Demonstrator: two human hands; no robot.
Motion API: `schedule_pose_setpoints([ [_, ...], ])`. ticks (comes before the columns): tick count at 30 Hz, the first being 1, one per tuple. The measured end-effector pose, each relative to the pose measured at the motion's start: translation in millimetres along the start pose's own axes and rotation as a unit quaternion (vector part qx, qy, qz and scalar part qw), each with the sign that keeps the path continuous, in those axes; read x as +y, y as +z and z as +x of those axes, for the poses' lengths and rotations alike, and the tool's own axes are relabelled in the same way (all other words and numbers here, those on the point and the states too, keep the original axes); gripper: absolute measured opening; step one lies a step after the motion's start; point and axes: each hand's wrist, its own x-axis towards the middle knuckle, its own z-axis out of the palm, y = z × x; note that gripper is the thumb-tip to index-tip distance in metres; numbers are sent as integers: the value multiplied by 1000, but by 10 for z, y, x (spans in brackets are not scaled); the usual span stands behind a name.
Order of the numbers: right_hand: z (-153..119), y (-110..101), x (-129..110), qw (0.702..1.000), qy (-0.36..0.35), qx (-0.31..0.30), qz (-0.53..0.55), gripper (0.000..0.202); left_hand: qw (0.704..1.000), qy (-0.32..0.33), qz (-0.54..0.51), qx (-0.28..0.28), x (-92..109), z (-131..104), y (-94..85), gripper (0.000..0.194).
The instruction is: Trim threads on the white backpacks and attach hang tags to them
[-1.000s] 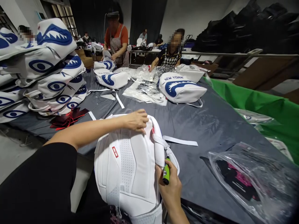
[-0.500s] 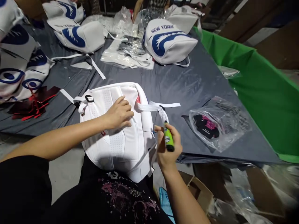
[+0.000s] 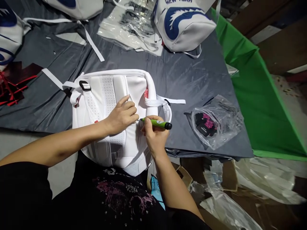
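Observation:
A white backpack (image 3: 136, 86) lies with its padded back panel up, partly on the table and against my body. My left hand (image 3: 122, 116) rests on the panel, fingers slightly bent and pressing the fabric. In my right hand (image 3: 155, 135) is a green marker (image 3: 157, 123) with a black end. Its tip points left, close to my left fingertips and the panel; whether it touches the fabric I cannot tell. A white shoulder strap (image 3: 168, 110) loops out at the bag's right side. On the left side a strap runs through a black buckle (image 3: 85, 85).
A clear plastic bag (image 3: 225, 124) with black and pink pieces lies to the right on the grey-covered table (image 3: 192, 83). Another white bag (image 3: 184, 28) stands at the back. Red tags (image 3: 14, 83) lie at left. Green fabric (image 3: 266, 95) borders the table's right side.
My right hand has brought the marker left from beside the strap to over the back panel, near my left hand. The view has tilted downward. My left hand stays on the backpack.

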Motion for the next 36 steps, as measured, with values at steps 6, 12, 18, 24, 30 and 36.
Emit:
schedule_pose_setpoints([
  [6, 76, -29, 24, 998, -25, -20, -51, 30, 1000, -8, -14, -3, -4, -45, 38, 23],
  [12, 208, -39, -96, 983, -79, -50, -158, 29, 1000, -11, -14, 17, -8, -102, 111, 21],
  [18, 274, -41, -122, 975, -81, -63, -199, 28, 999, -19, -28, 40, -12, -123, 140, 21],
  [24, 225, -41, -76, 983, -58, -53, -165, 29, 996, 9, 50, 69, -20, -122, 147, 20],
  [30, 178, -34, -52, 989, -39, -43, -138, 29, 996, 10, 53, 67, -26, -119, 156, 21],
  [36, 183, -26, -43, 991, -26, -66, -113, 30, 997, 8, 32, 67, -24, -110, 154, 19],
])
